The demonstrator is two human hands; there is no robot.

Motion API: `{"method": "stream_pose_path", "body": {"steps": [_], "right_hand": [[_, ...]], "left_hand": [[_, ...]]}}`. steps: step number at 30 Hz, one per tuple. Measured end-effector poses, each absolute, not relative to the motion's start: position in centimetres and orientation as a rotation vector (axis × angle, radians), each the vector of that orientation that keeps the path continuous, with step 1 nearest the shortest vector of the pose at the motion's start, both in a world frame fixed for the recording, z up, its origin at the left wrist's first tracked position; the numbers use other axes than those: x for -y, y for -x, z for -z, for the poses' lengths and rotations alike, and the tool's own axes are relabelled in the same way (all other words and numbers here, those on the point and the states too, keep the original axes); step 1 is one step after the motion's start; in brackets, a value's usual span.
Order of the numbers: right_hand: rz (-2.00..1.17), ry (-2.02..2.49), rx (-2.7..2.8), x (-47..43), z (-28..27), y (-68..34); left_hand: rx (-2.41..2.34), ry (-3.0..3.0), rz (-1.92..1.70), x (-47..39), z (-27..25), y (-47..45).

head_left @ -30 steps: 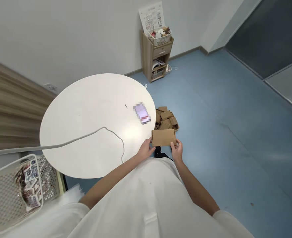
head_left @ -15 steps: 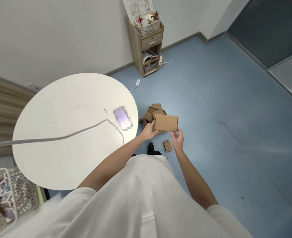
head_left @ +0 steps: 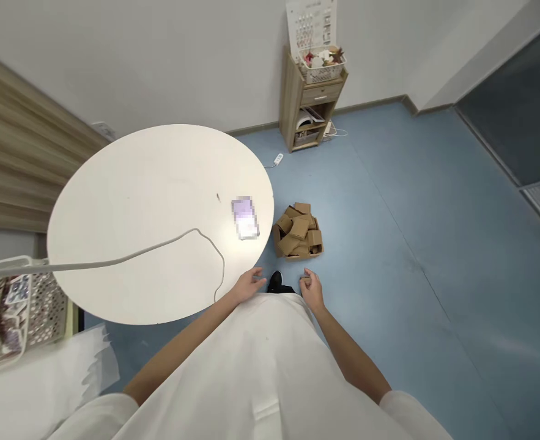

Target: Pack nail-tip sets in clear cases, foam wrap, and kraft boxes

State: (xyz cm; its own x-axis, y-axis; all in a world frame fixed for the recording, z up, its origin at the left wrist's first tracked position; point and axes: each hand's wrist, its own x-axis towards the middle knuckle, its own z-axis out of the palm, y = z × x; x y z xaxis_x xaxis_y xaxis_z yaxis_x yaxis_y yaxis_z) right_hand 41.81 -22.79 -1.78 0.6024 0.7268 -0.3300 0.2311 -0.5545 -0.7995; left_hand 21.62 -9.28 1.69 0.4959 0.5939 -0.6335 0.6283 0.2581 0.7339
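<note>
My left hand hovers by the right front edge of the white round table, fingers spread with nothing in them. Lower right, my right hand hangs above the floor with thumb and fingers apart. Partly hidden behind its fingers is a small brown cardboard box, seemingly on the floor; I cannot tell whether the hand touches it. Beyond both hands, an open carton on the floor is heaped with several small cardboard boxes.
The white table on the left bears a blurred purple phone-like item and a grey cable. A wooden cabinet with a basket stands against the wall. My black shoe is near the carton.
The cardboard box held between both hands is out of them. My hands have drawn back towards my body and apart. The view has shifted, and the heaped carton now shows fully.
</note>
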Motion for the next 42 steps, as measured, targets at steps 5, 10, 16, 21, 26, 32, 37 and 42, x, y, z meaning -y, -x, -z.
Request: {"method": "stream_pose_path", "body": {"steps": [5,10,16,21,26,32,37,42], "right_hand": [[-1.018,1.964,0.955,19.9,1.4,-39.6],[-1.025,1.822,1.253,16.7,0.2,-35.2],[-1.111,1.602,1.558,13.8,-2.2,-25.7],[-1.325,1.406,1.701,11.4,-3.8,-16.3],[-1.531,1.315,1.727,9.4,-5.8,-7.4],[-1.728,1.177,1.950,7.7,-7.1,0.2],[-1.773,1.127,2.067,6.1,-6.7,3.8],[-1.780,1.137,2.120,3.2,-5.8,7.2]], "left_hand": [[-1.339,-1.259,-0.133,10.1,-2.7,-16.8],[-1.431,-1.197,-0.335,10.5,-4.7,-13.0],[-1.523,-1.149,-0.611,11.7,-5.5,-4.2],[-1.736,-0.984,-0.863,13.7,-5.2,5.4],[-1.855,-0.852,-0.997,17.0,-4.5,13.4],[-1.920,-0.655,-1.164,19.3,-3.7,18.1],[-1.918,-0.556,-1.202,19.2,-4.1,19.8],[-1.936,-0.507,-1.218,17.7,-4.8,22.3]]}}
